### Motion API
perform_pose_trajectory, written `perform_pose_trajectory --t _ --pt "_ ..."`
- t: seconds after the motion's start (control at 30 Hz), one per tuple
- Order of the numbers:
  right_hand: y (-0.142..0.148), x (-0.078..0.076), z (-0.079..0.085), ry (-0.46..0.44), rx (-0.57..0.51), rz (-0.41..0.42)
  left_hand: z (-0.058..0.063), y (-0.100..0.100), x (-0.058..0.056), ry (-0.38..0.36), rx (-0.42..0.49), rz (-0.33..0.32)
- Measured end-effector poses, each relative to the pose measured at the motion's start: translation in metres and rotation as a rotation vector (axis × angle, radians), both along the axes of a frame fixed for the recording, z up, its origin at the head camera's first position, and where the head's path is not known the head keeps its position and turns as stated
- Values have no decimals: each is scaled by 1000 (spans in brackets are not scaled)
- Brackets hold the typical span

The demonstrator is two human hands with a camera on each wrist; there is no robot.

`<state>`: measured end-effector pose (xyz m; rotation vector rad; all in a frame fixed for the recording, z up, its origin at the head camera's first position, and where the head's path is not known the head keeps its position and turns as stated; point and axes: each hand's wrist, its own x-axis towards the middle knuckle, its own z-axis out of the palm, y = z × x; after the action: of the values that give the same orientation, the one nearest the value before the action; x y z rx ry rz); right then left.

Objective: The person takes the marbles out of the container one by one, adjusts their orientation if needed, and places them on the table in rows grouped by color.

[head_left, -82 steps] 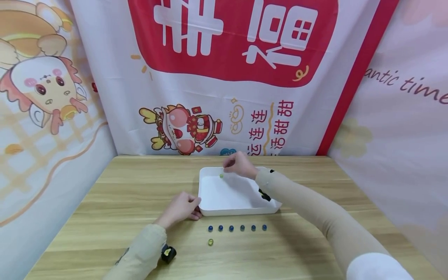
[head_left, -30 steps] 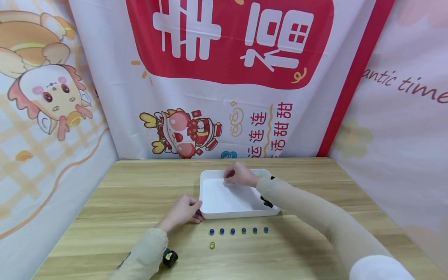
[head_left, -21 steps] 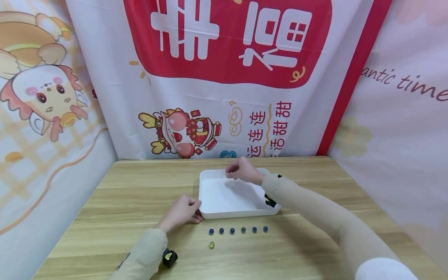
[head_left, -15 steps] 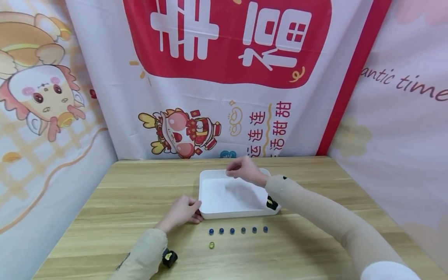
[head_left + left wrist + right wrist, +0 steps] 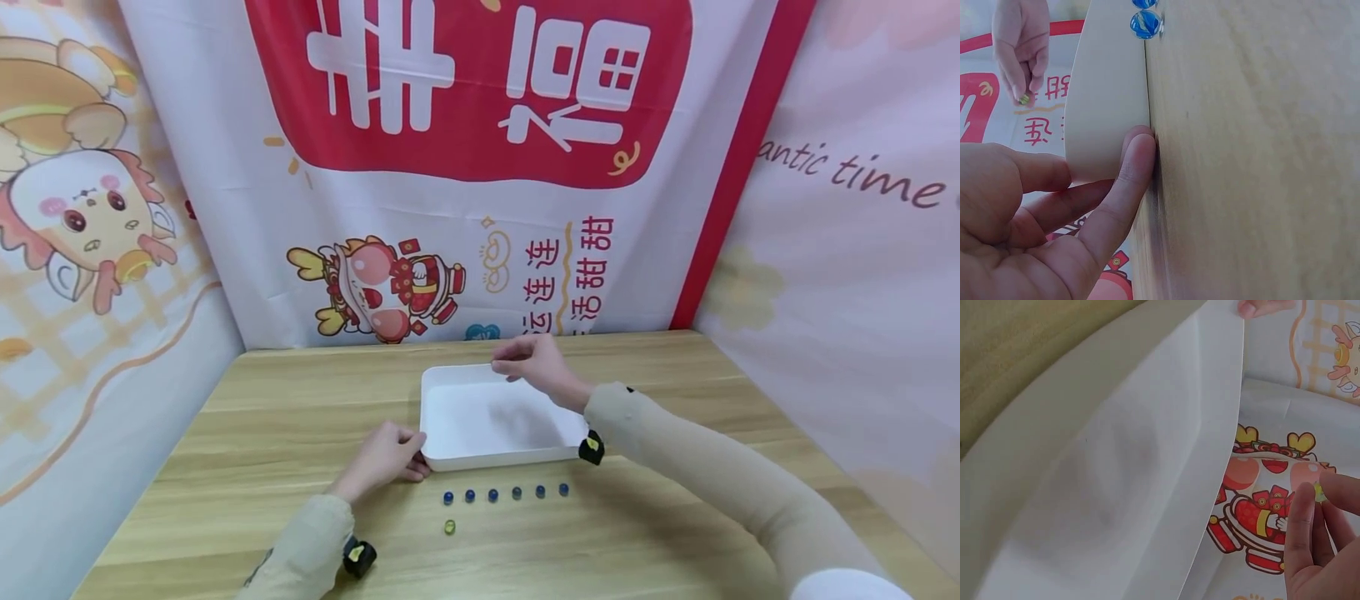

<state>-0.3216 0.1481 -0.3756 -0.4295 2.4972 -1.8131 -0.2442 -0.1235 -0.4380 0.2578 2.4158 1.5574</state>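
A white tray (image 5: 495,459) sits mid-table. My left hand (image 5: 415,454) grips its near-left corner, thumb on the rim and fingers against the wall; the left wrist view shows this left hand (image 5: 1102,159) on the tray (image 5: 1107,94). My right hand (image 5: 501,365) hovers over the tray's far edge and pinches a small yellow-green marble (image 5: 1024,99) between thumb and fingertips. The right wrist view has the same marble (image 5: 1319,492) above the tray (image 5: 1116,487). The tray's floor looks bare.
Several blue marbles (image 5: 504,494) lie in a row on the wooden table (image 5: 285,417) just in front of the tray. One yellow marble (image 5: 449,527) lies below the row's left end. Printed cloth banners (image 5: 465,167) wall the table at the back and both sides.
The yellow-green marble lay in the tray's far part 2.7 s ago; my right hand went down onto it and has lifted, now pinching it. The left hand has stayed on the corner.
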Motion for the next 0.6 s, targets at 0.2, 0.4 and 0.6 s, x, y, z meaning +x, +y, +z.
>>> perform_pose_trajectory --t 0.2,0.4,0.6 --pt "6 16 -1 -42 -50 -28 -2 1 1 -4 3 21" --pt "11 34 -9 -100 -76 -59 -2 2 2 -10 2 9" --pt "9 48 -9 -68 -136 -40 -2 1 0 -16 8 20"
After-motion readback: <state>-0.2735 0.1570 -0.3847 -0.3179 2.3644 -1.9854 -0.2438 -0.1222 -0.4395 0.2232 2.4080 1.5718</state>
